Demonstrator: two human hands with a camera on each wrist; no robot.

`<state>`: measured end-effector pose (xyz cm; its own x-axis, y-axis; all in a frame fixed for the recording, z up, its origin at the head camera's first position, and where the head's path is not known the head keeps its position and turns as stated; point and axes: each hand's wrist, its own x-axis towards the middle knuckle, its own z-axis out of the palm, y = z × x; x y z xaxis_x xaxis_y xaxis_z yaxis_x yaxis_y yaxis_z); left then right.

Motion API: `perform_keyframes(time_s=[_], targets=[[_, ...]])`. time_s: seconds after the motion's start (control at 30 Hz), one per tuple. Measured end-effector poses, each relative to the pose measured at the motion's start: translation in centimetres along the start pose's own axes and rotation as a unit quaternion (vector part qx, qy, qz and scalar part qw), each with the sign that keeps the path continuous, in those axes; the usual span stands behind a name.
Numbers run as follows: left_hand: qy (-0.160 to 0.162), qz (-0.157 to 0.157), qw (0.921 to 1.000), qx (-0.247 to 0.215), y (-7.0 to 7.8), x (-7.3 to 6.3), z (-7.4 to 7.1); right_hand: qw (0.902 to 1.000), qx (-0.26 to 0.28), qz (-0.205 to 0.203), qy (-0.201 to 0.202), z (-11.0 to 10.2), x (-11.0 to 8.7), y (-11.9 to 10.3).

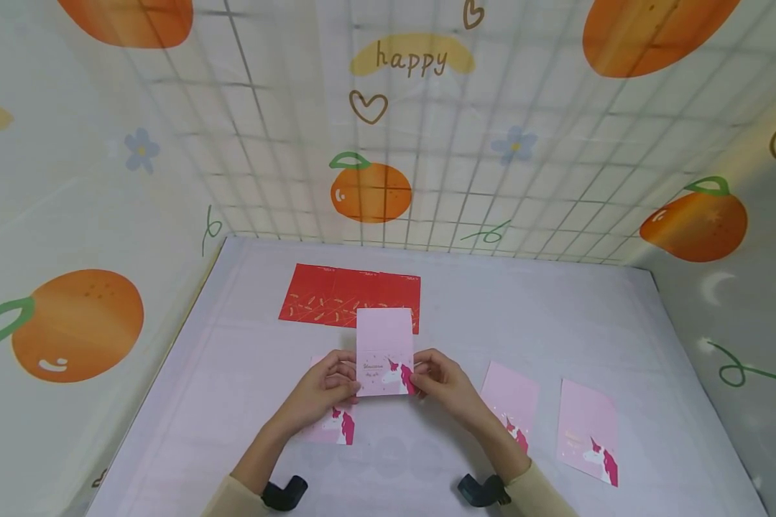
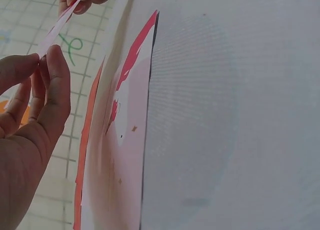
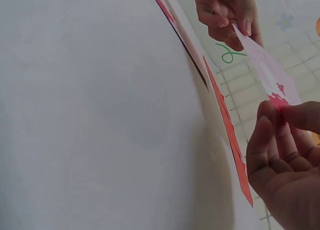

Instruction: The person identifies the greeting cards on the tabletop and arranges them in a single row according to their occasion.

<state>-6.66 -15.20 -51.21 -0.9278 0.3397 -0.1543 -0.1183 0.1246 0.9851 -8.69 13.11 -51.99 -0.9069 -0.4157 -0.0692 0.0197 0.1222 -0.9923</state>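
pinching a thin rectangular pink card (image 1: 384, 345), left hand (image 1: 325, 388) and right hand (image 1: 445, 383), flat red paper (image 1: 336, 293) beyond

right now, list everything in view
table: one, whitish, below
held card: one, pink, centre, raised
left card: one, pink, on table, partly hidden
right cards: two, pink, on table at right
packets: seemingly three, red, side by side toward table's back
backdrop: count unclear, pale, fruit-printed, around table
grid lines: many, grey, showing through backdrop
wrist devices: two, black, one per wrist
sleeves: two, beige, lower edge
left hand: one, bare, pinching held card's left edge
right hand: one, bare, pinching its right edge
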Motion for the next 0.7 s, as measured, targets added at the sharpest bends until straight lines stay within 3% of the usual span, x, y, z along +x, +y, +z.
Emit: perform_keyframes(time_s=[0.3, 0.7], targets=[[-0.007, -0.001, 1.0, 0.001, 0.1, 0.0, -0.2, 0.9998, -0.014, -0.007, 0.013, -1.0, 0.2, -0.4], [0.013, 0.005, 0.9979, 0.063, 0.3, -0.4, -0.9, 0.9975, -0.021, -0.005, 0.068, -3.8, 0.5, -1.6]])
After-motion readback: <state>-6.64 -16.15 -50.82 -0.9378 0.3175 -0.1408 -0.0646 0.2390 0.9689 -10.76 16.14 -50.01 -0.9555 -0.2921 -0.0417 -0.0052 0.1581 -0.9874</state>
